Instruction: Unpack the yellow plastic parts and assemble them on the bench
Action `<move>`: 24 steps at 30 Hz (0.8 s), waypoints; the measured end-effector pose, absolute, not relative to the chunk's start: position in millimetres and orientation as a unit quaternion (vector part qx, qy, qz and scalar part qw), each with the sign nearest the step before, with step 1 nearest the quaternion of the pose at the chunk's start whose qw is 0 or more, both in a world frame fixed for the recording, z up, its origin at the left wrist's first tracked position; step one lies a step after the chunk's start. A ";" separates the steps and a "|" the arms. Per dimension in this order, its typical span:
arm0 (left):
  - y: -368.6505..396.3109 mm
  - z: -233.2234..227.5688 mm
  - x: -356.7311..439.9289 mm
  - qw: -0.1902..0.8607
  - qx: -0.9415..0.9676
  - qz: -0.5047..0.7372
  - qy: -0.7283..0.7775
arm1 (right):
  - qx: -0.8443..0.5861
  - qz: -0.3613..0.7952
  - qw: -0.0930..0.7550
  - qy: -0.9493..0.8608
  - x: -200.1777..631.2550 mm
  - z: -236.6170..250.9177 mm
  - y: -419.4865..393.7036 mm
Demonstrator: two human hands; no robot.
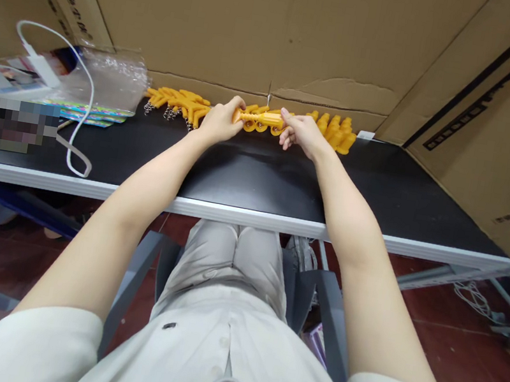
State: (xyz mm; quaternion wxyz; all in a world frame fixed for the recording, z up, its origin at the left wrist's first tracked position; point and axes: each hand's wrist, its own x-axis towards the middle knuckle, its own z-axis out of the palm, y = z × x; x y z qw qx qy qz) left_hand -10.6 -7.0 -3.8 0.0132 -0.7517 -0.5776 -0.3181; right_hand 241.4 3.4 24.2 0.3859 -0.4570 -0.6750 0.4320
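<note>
Between my hands lies a yellow plastic piece [271, 118], roughly level, with a thin ridged shaft on the left and a thicker ribbed body on the right. My left hand [222, 122] is closed around its left end. The right end sits at the thumb and fingertips of my right hand [301, 132], with the other fingers curled below. Left of my left hand are several branching yellow parts [177, 100] with metal spirals sticking out. Behind and under the held piece, yellow rings [260, 127] show partly. Several stubby yellow parts [339, 133] stand in rows beyond my right hand.
A black tabletop [257, 178] with a metal front edge [251, 217] lies before me. Cardboard [215, 17] walls the back and right side. On the left are a clear plastic bag [108, 77], a white cable [86, 125] and colourful packets [102, 118]. Grey chair arms flank my legs.
</note>
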 end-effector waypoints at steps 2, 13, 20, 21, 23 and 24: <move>-6.1 -4.2 -10.6 0.013 -0.751 -0.321 -0.577 | -0.465 0.428 0.392 -0.669 239.1 21.7 6.2; 5.8 -10.8 -13.7 -0.005 -0.753 -0.355 -0.554 | -0.410 0.409 0.395 -0.713 252.7 23.8 8.0; -0.7 -5.6 -10.5 0.007 -0.746 -0.337 -0.575 | -0.417 0.381 0.394 -0.725 248.1 22.6 7.0; -1.0 -5.5 -10.0 0.009 -0.747 -0.338 -0.572 | -0.421 0.380 0.396 -0.722 247.0 21.8 7.3; -1.2 -5.7 -9.0 0.013 -0.751 -0.345 -0.563 | -0.431 0.380 0.403 -0.713 244.7 19.6 8.8; -1.4 -5.8 -8.4 0.014 -0.752 -0.349 -0.559 | -0.437 0.381 0.404 -0.707 243.5 18.3 9.6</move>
